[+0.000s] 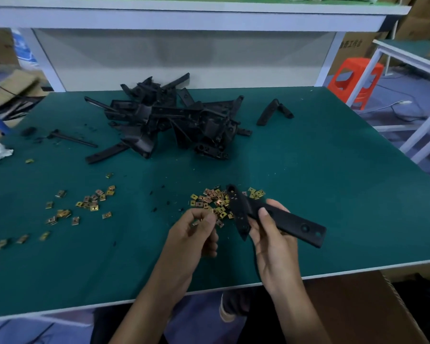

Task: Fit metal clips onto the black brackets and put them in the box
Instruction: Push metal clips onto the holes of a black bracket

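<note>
- Right hand (pixel 271 238) grips a bracket (pixel 296 223) above the near edge of the table (pixel 345 194), with the thumb over its bend and the fingers curled beneath.
- Left hand (pixel 196 235), just beside it, has its fingers curled and the tips pinched on what looks like one clip (pixel 201 219); it is too small to be sure.
- No clip shows on the held bracket, so the fitting seems not yet done.
- Loose clips (pixel 215 198) lie under the hands, with more scattered clips (pixel 92 203) to the left.
- At the far side sits a heap of brackets (pixel 174 120), so much work looks left.
- Below the table edge at right is the box (pixel 358 306); I cannot tell what it holds.
</note>
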`<state>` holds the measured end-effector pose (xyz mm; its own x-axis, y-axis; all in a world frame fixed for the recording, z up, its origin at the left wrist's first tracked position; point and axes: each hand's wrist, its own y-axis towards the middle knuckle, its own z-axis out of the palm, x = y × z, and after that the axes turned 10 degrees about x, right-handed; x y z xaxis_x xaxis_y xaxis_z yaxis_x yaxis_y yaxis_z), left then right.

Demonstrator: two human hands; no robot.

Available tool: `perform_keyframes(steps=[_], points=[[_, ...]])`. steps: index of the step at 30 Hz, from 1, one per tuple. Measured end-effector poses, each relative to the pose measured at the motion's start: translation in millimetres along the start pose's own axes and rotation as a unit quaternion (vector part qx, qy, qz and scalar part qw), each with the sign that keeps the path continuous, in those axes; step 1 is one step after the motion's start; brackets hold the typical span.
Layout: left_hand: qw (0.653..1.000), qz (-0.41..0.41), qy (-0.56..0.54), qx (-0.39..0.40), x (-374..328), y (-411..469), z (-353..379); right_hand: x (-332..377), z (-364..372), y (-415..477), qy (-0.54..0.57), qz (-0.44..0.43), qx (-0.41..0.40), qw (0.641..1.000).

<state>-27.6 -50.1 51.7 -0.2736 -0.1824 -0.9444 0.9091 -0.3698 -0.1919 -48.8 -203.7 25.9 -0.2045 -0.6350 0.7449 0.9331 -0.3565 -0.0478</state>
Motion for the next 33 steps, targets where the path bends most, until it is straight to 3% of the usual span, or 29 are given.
perform_keyframes(steps=[5,33], points=[[0.996,-0.02,-0.084,0.028,4.2,-1.7,-1.2,-2.2,-0.9,-1.8,-0.044,-0.025,0.018,0.999],[0.98,-0.048,-0.188,0.034,0.8,0.8,15.4,-6.1,-6.9,-3.0,-0.062,-0.04,0.069,0.995]])
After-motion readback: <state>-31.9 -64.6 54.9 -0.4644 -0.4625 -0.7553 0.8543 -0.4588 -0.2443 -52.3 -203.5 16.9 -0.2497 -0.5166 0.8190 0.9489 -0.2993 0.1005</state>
